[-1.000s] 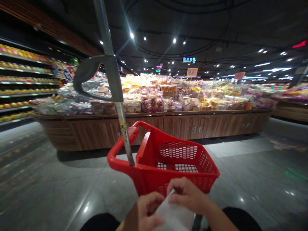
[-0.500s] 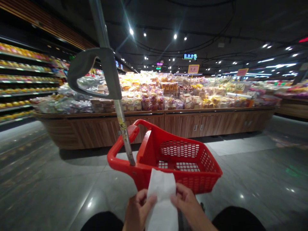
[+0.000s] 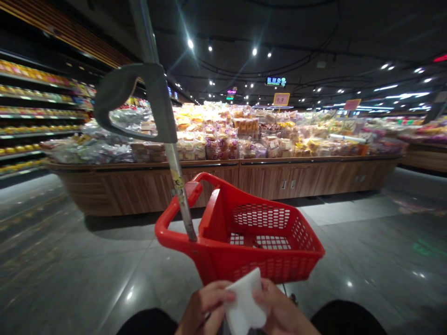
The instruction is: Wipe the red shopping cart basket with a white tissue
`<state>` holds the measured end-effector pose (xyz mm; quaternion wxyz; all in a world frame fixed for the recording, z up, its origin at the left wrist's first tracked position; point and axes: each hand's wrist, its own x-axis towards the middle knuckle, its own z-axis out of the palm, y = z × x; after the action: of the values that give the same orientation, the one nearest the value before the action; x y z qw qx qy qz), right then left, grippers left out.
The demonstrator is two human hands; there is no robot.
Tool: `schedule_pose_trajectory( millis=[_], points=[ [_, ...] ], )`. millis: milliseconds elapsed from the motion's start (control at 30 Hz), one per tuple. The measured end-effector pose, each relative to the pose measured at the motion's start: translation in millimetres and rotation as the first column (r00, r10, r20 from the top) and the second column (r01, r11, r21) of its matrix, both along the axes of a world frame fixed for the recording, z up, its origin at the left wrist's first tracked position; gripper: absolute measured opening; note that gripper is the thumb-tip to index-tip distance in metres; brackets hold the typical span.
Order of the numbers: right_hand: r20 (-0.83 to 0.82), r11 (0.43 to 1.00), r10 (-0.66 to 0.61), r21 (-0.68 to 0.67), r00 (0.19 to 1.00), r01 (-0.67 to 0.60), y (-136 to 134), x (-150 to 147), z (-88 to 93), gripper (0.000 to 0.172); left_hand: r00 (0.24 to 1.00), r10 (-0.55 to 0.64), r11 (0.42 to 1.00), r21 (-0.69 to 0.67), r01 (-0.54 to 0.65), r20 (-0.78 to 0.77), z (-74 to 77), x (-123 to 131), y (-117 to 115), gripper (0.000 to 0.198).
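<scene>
My left hand (image 3: 204, 309) and my right hand (image 3: 279, 311) are close together at the bottom edge, both pinching a white sheet of paper (image 3: 244, 302) that is folded or crumpled between them. Just beyond them stands a red plastic shopping basket (image 3: 244, 232) on the floor, with nothing visible in it. Its long metal pole with a grey handle (image 3: 139, 102) rises up to the left.
A long wooden display counter (image 3: 226, 181) piled with bagged bread and pastries runs across the middle. Shelves of packaged goods (image 3: 31, 121) line the left wall. Shiny grey floor tiles (image 3: 70, 270) spread around the basket. Price signs (image 3: 281, 99) hang above.
The paper stood tall and unfolded between my hands half a second ago; now it is folded down smaller and lower. My hands have drawn closer around it.
</scene>
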<state>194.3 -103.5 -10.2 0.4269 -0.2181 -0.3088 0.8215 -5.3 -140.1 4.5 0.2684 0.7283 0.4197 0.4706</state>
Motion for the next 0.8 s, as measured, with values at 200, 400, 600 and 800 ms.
schedule_pose_trajectory(
  millis=[200, 400, 600, 800],
  points=[
    [0.360, 0.636, -0.732, 0.665, 0.578, 0.391, 34, 18, 30.5, 0.030, 0.825, 0.533, 0.755, 0.544, -0.366, -0.185, 37.4, -36, 29, 0.030],
    [0.165, 0.080, -0.967, 0.918, 0.192, -0.388, 56, -5, -4.2, 0.069, 0.470, 0.676, 0.734, 0.573, -0.365, -0.567, 87.5, -71, 68, 0.039],
    [0.081, -0.040, -0.962, 0.903, 0.262, -0.428, 55, -64, 1.2, 0.073, 0.342, 0.622, 0.779, 0.511, -0.364, -0.705, 85.7, -67, 78, 0.028],
    [0.102, -0.036, -0.938, 0.922, 0.330, -0.385, 64, -47, 4.9, 0.078, 0.380, 0.615, 0.784, 0.482, -0.391, -0.691, 87.1, -67, 81, 0.027]
  ],
)
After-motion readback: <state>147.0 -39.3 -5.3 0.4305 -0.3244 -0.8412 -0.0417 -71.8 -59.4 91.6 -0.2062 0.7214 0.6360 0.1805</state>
